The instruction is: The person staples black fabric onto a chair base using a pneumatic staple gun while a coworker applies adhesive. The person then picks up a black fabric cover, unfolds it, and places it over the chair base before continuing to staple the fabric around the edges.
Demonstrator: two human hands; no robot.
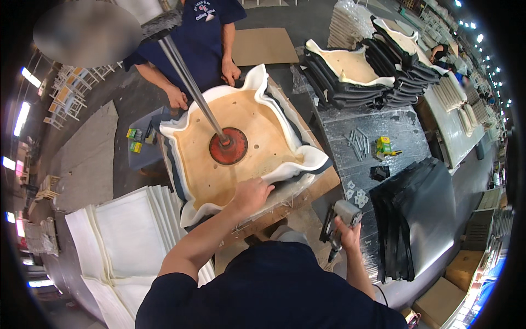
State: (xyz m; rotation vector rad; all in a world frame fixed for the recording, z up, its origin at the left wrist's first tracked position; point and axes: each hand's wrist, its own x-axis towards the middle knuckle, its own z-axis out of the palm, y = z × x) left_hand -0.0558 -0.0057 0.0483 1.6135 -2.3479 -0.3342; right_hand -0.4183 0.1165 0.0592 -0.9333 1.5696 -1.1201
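A plywood seat panel (192, 164) lies before me, wrapped at its edges by white padding (311, 159) with dark cover material beneath. A red round pad (236, 154) on a metal rod (189, 79) rests on the panel's middle. My left hand (252, 196) is closed on the padding at the near edge, its fingertips partly hidden. To the right, off the seat, my right hand (349, 234) grips a staple gun (346, 213) whose nose stays clear of the padding. Across from me, a co-worker's hands (230, 71) rest by the far edge.
On the right-hand table (329, 123) are loose staple strips (359, 143), a green-yellow box (383, 144), white pieces (360, 198) and black sheets (422, 203). Padded panels (350, 66) are stacked behind. White foam sheets (126, 219) lie at left. The upright rod stands over the seat.
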